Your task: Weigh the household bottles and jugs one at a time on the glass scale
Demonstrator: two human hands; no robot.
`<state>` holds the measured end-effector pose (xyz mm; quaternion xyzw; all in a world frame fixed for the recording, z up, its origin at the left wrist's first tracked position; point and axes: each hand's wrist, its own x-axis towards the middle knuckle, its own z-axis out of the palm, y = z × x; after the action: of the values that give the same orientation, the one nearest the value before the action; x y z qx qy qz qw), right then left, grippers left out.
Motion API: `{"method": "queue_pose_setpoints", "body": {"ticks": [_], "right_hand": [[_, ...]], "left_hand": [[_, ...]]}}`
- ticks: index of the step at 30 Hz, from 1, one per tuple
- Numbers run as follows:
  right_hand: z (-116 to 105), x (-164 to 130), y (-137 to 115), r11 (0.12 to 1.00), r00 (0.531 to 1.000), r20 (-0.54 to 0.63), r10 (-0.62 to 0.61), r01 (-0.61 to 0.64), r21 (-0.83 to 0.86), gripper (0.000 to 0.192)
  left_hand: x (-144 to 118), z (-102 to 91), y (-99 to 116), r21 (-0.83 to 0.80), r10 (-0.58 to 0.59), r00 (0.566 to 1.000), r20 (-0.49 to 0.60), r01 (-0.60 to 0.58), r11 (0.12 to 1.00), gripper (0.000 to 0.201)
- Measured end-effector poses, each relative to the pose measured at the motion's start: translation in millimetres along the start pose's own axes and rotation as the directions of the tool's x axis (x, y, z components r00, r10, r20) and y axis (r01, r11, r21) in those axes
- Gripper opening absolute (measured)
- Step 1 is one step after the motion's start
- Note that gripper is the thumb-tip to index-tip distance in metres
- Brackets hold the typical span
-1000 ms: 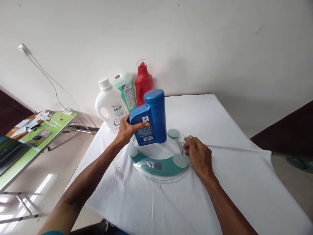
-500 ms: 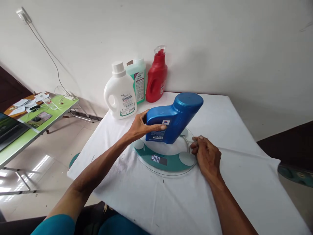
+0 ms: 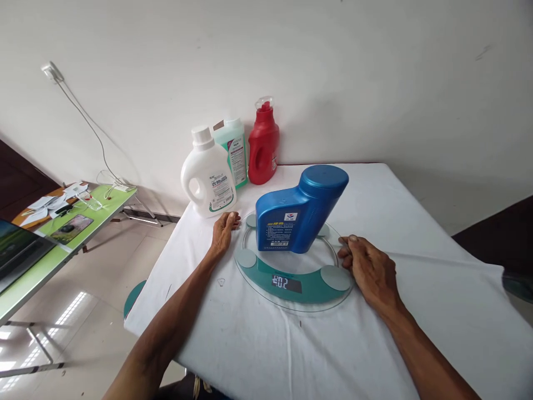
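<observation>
A blue bottle [image 3: 287, 222] with a wide round cap stands on a round glass bathroom scale [image 3: 266, 283], its neck slanting to the right. The scale's lit display appears to read 0.2. To the left of the scale, my left hand [image 3: 222, 233] rests on the cloth with its fingers curled in and nothing seen in them. At the scale's right rim, my right hand [image 3: 368, 269] has thumb and fingers closed on the glass edge.
Behind the scale stand a white detergent bottle [image 3: 210, 178], a green-liquid bottle [image 3: 238, 155] and a red bottle [image 3: 264, 147] near the wall. A white cloth [image 3: 375, 205] covers the table. To the left, a green table [image 3: 97, 214] carries a laptop [image 3: 20, 250] and papers.
The blue bottle came down upright onto the scale and my left hand let go, moving left off it. The display went from 0.0 to about 0.2. My right hand stayed at the rim.
</observation>
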<state>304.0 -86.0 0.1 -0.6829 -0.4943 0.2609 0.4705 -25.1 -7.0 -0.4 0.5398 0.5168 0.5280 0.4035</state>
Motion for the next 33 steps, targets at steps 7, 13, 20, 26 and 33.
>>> {"method": "queue_pose_setpoints", "body": {"ticks": [7,13,20,26,33], "right_hand": [[-1.9,2.0,-1.1,0.999,1.0,0.01,-0.02,0.021,-0.024,0.056],[-0.7,3.4,1.6,0.999,1.0,0.016,-0.013,0.013,-0.04,0.057],[0.2,1.8,-0.7,1.0,1.0,0.022,0.003,-0.003,-0.019,0.054],[-1.3,1.5,-0.7,1.0,1.0,0.025,-0.005,0.005,-0.024,0.054],[-2.1,1.1,-0.7,1.0,0.999,0.034,-0.015,0.016,-0.019,0.053]], "left_hand": [[-1.8,-0.1,5.2,0.053,0.018,0.999,0.03,-0.02,0.998,0.075],[-1.9,-0.9,5.5,0.056,0.019,0.999,0.037,-0.021,0.998,0.074],[-2.0,-0.3,6.2,0.066,0.025,0.999,0.037,-0.027,0.997,0.073],[-0.5,-0.3,3.1,0.056,0.02,0.999,0.047,-0.023,0.998,0.074],[0.7,-2.2,0.4,0.067,0.024,0.998,0.066,-0.028,0.997,0.075]]}}
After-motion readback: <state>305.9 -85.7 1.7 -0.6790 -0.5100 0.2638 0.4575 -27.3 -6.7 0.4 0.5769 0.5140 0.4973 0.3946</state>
